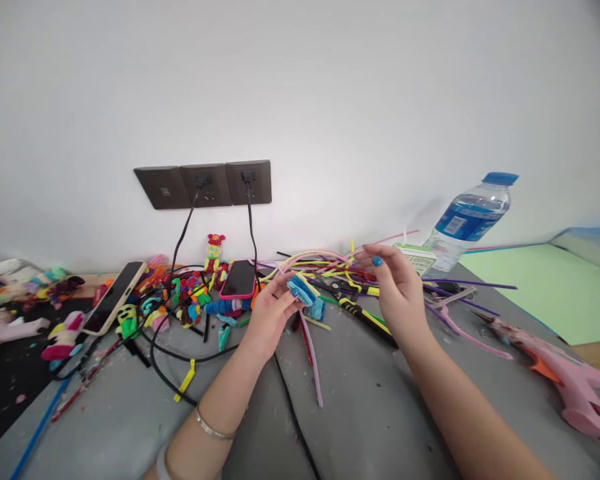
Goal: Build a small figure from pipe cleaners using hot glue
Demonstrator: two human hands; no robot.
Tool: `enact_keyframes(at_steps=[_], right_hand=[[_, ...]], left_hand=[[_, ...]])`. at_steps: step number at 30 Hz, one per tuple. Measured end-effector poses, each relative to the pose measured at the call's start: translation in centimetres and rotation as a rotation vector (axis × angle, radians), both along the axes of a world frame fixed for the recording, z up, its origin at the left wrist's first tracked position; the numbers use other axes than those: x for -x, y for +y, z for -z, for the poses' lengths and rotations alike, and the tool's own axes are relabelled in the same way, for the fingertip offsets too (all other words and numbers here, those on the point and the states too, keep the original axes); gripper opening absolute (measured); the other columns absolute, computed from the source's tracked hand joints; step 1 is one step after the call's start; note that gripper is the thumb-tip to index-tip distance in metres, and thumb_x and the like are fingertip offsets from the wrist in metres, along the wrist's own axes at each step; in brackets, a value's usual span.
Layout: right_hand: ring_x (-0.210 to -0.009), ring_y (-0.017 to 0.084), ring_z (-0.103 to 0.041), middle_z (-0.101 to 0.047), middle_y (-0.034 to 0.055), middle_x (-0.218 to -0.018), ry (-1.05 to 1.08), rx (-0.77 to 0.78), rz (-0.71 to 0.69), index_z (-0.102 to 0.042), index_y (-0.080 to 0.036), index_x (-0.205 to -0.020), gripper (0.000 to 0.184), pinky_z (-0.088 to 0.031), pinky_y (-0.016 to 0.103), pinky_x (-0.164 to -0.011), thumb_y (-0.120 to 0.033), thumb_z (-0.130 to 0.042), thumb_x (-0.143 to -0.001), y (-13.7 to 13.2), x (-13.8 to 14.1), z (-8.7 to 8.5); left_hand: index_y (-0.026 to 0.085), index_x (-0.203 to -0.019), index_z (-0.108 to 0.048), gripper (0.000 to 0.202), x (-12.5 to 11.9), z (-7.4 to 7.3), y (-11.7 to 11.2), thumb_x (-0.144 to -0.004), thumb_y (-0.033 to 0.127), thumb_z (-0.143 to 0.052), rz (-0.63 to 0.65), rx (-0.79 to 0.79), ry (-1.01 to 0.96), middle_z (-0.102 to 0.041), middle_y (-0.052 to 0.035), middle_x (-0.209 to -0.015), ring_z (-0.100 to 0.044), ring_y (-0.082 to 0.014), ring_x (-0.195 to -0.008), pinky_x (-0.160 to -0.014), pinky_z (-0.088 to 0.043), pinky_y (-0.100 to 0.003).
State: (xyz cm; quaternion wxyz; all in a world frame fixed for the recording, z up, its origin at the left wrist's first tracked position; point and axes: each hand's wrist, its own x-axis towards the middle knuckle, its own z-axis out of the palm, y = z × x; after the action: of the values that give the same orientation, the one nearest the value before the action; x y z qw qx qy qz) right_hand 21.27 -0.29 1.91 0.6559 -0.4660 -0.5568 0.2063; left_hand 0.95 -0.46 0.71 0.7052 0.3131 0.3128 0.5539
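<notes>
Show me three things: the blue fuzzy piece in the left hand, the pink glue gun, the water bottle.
Blue fuzzy piece (pixel 307 292): head view, blue surface.
Pink glue gun (pixel 574 379): head view, body.
Water bottle (pixel 469 217): head view, label.

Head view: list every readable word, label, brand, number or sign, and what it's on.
No text reads with certainty.
Bottle label: blue with a pale printed patch; too blurred to read.
Green-and-white box: dark characters, too small to read reliably.
Wall sockets: no lettering I can make out.
Elsewhere: nothing legible.
</notes>
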Motion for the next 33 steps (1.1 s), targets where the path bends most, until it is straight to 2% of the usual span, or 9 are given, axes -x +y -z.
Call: enact_keyframes(at_steps=[4, 9, 14, 20, 22, 25, 27, 29, 33], right_hand=[[-0.106, 0.022, -0.065, -0.066, 0.0065, -0.116, 0.302, 0.011, 0.139, -0.060, -0.026, -0.111, 0.025, -0.052, 0.039, -0.087, -0.032, -0.053, -0.088, 1.0, -1.9, 0.3], [-0.133, 0.027, -0.049, -0.056, 0.0014, -0.138, 0.470, -0.030, 0.366, -0.057, -0.033, -0.114, 0.029, -0.045, 0.050, -0.101, -0.031, -0.052, -0.085, 1.7, -5.1, 0.7], [-0.115, 0.030, -0.064, -0.071, 0.0081, -0.113, 0.481, 0.070, 0.039, -0.064, -0.026, -0.102, 0.028, -0.048, 0.053, -0.099, -0.046, -0.049, -0.089, 1.3, -4.4, -0.1], [-0.104, 0.032, -0.068, -0.072, 0.0114, -0.115, 0.063, 0.335, -0.428, -0.071, -0.023, -0.106, 0.053, -0.052, 0.053, -0.091, -0.064, -0.043, -0.089, 0.1, -2.3, -1.6], [-0.105, 0.032, -0.066, -0.072, 0.0113, -0.112, -0.205, 0.338, -0.340, -0.072, -0.023, -0.105, 0.044, -0.050, 0.054, -0.094, -0.058, -0.053, -0.087, 0.2, -2.8, -1.0], [-0.117, 0.037, -0.057, -0.069, 0.0108, -0.115, -0.496, 0.110, 0.156, -0.071, -0.024, -0.103, 0.032, -0.037, 0.063, -0.102, -0.044, -0.066, -0.079, 0.9, -4.0, 0.3], [-0.120, 0.038, -0.055, -0.067, 0.0125, -0.120, -0.523, 0.020, 0.345, -0.067, -0.024, -0.112, 0.037, -0.035, 0.064, -0.102, -0.039, -0.066, -0.078, 1.3, -4.5, 0.8], [-0.113, 0.033, -0.060, -0.068, 0.0131, -0.117, -0.460, 0.022, 0.317, -0.062, -0.022, -0.119, 0.039, -0.043, 0.057, -0.097, -0.035, -0.062, -0.082, 1.3, -4.5, 0.6], [-0.095, 0.024, -0.068, -0.073, 0.0089, -0.100, -0.291, 0.112, 0.005, -0.061, -0.022, -0.116, 0.029, -0.054, 0.043, -0.084, -0.036, -0.055, -0.090, 0.6, -3.1, -0.3]], left_hand=[[0.019, -0.102, -0.072, 0.037, 0.1, -0.1, 0.0, -0.067, 0.028, -0.081, 0.008, -0.003, -0.005, -0.070, -0.0034, -0.098, -0.065, -0.0144, -0.086, -0.079, -0.053, -0.028], [0.018, -0.102, -0.069, 0.039, 0.0, -0.2, 0.0, -0.066, 0.028, -0.082, -0.009, 0.027, -0.011, -0.071, -0.0037, -0.096, -0.066, -0.0145, -0.084, -0.077, -0.053, -0.028], [0.018, -0.100, -0.066, 0.039, -0.1, -0.3, 0.0, -0.066, 0.030, -0.081, -0.021, 0.034, -0.011, -0.071, -0.0017, -0.089, -0.066, -0.0132, -0.078, -0.074, -0.052, -0.027], [0.018, -0.094, -0.068, 0.034, 0.0, -0.3, 0.0, -0.065, 0.029, -0.082, -0.015, 0.044, -0.036, -0.071, -0.0007, -0.085, -0.066, -0.0127, -0.076, -0.073, -0.053, -0.028], [0.018, -0.093, -0.068, 0.035, 0.0, -0.2, 0.0, -0.063, 0.028, -0.083, -0.020, 0.048, -0.051, -0.071, -0.0004, -0.085, -0.066, -0.0127, -0.075, -0.073, -0.054, -0.028], [0.019, -0.094, -0.069, 0.035, 0.0, -0.2, 0.0, -0.063, 0.028, -0.083, -0.021, 0.047, -0.058, -0.072, -0.0006, -0.089, -0.066, -0.0127, -0.077, -0.072, -0.054, -0.028], [0.019, -0.095, -0.069, 0.035, 0.0, -0.2, 0.0, -0.064, 0.029, -0.082, -0.018, 0.041, -0.051, -0.072, -0.0007, -0.090, -0.066, -0.0125, -0.077, -0.071, -0.054, -0.027], [0.019, -0.095, -0.068, 0.034, 0.0, -0.2, 0.0, -0.065, 0.028, -0.081, -0.017, 0.036, -0.038, -0.071, -0.0008, -0.088, -0.065, -0.0126, -0.076, -0.071, -0.053, -0.027], [0.019, -0.094, -0.068, 0.033, 0.0, -0.2, 0.0, -0.065, 0.028, -0.080, -0.011, 0.044, -0.028, -0.071, -0.0008, -0.087, -0.065, -0.0132, -0.076, -0.073, -0.053, -0.029]])
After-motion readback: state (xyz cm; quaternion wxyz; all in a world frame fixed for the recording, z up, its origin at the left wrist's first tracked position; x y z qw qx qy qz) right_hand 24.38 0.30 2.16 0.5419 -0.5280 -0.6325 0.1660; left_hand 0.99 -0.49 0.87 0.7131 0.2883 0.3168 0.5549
